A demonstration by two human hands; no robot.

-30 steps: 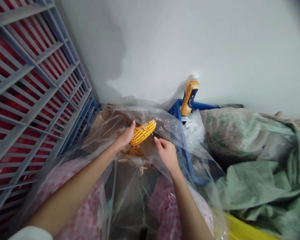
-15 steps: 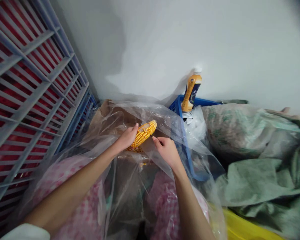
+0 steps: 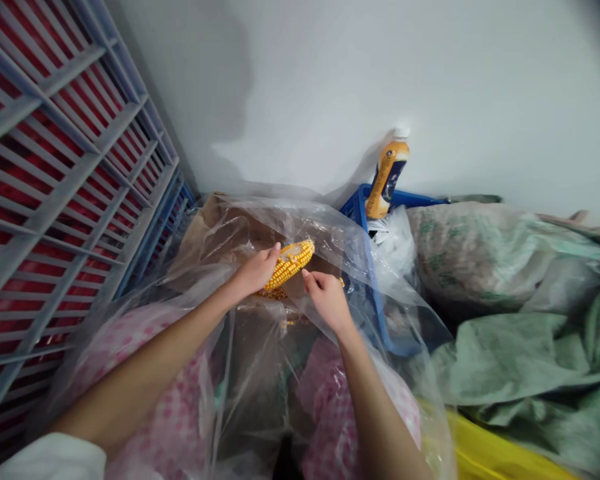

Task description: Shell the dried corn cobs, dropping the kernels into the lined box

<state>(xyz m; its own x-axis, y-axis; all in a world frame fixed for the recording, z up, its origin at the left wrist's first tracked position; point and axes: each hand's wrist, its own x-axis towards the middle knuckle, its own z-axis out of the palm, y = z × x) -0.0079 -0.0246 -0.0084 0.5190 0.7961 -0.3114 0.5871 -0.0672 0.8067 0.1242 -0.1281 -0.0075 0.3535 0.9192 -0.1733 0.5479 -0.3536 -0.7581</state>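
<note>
While the left hand (image 3: 254,272) holds a dried corn cob (image 3: 291,265) with fingers closed around its lower part, the cob stays above a clear plastic sheet (image 3: 220,230) and brown cardboard (image 3: 205,233). Just under the cob lies a small pile of loose kernels (image 3: 274,294). The right hand (image 3: 327,301) is very near the cob, but not touching it. Its thumb and first finger are narrow together, and I cannot tell if they pinch something small. Pink checked cloth (image 3: 150,353) shows under the plastic. On the left stands a grey crate (image 3: 65,167) with red behind its bars. Further ahead are a blue crate (image 3: 360,207) and a tilted orange drink bottle (image 3: 387,175) beside the white wall (image 3: 430,80). Green woven sacks (image 3: 500,267) lie on the right.
</note>
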